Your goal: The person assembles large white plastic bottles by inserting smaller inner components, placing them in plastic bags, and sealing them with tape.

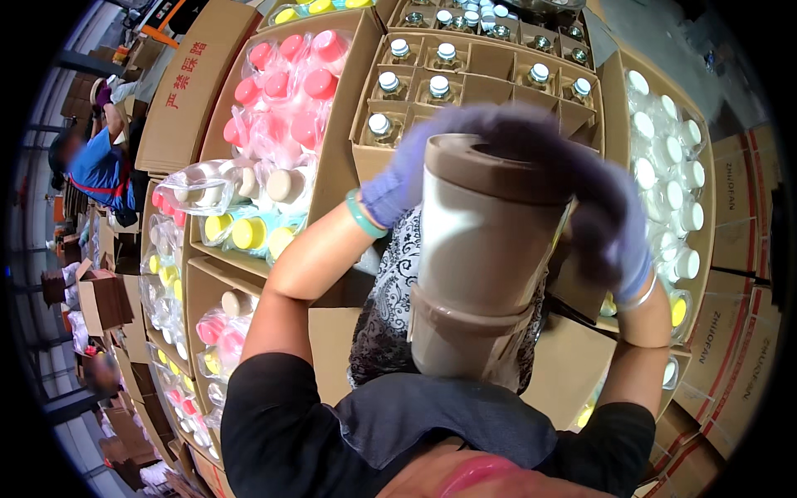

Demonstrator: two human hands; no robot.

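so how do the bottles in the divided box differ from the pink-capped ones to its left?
Bottles in the divided box have white caps, stand upright, one per cardboard cell, unwrapped. The pink-capped bottles lie loose together in clear plastic wrap, with no dividers. Both sit in open cardboard boxes beyond the gloved hands.

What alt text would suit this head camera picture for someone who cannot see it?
Two gloved hands, left hand and right hand, hold a tall brown tube close to the camera. Around it stand cardboard boxes of capped bottles.
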